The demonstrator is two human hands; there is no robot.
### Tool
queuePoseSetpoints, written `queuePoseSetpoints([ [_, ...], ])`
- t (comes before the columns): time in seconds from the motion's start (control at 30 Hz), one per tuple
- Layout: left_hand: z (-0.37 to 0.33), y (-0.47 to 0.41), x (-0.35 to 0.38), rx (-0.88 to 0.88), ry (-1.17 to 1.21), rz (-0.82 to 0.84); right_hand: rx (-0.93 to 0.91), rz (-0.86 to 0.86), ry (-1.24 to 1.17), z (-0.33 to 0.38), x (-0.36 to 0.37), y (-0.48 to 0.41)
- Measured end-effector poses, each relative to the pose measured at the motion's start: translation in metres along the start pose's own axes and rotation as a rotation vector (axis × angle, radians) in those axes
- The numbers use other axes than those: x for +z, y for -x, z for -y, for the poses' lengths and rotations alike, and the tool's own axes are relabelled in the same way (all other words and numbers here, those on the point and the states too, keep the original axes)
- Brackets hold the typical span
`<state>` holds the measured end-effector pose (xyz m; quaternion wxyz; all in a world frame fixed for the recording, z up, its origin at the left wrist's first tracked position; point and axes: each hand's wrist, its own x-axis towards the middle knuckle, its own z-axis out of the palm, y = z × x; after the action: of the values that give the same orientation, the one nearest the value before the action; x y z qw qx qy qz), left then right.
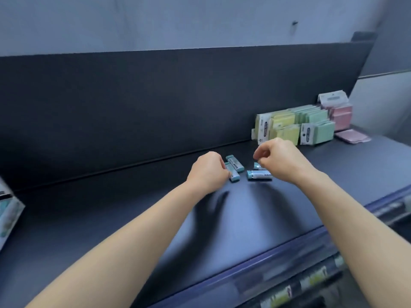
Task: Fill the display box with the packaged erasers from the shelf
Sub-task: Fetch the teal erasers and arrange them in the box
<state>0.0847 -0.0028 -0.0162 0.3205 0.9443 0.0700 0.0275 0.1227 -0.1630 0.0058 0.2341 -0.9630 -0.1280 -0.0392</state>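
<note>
Four teal erasers lie mid-shelf [133, 218]. The rear eraser [236, 162] and the left eraser [234, 175] run 11 to 5 o'clock, and the front eraser [259, 175] runs 9 to 3. The left hand [208, 172] curls its fingers onto the left eraser, gripping it. The right hand [281, 160] pinches its fingers over a half-hidden eraser [256, 166]; I cannot tell whether it holds it. Sticky-note packs [295, 127] stand at 2 o'clock.

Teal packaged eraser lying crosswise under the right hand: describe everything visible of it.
The teal packaged eraser is a small rectangular block in glossy wrap, teal at its left end, with a pale printed sleeve over the rest. It lies flat on the dark shelf, long side left to right. The right hand hangs above its right end; contact unclear.
</note>
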Motion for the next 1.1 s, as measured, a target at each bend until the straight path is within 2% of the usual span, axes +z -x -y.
queuePoseSetpoints([
  [0.17, -0.017, -0.013, 0.018, -0.148, -0.031, -0.057, 0.016, 0.108, 0.063, -0.025, 0.004, -0.004],
  [0.3, -0.020, -0.015, 0.023, -0.222, -0.075, -0.036, -0.008, 0.153, 0.134, -0.028, 0.007, -0.005],
  [0.47, -0.014, -0.012, 0.018, -0.266, -0.073, -0.016, 0.014, 0.227, 0.228, -0.024, 0.011, -0.002],
  [0.6, 0.000, -0.004, 0.007, -0.239, -0.017, -0.001, 0.017, 0.255, 0.180, -0.011, 0.012, 0.000],
  [0.9, 0.069, 0.062, -0.072, -0.161, 0.302, -0.236, -0.187, 0.207, -0.130, 0.093, 0.031, 0.004],
  [1.1, 0.139, 0.126, -0.141, -0.193, 0.353, -0.458, -0.455, 0.266, -0.284, 0.198, 0.061, 0.022],
])
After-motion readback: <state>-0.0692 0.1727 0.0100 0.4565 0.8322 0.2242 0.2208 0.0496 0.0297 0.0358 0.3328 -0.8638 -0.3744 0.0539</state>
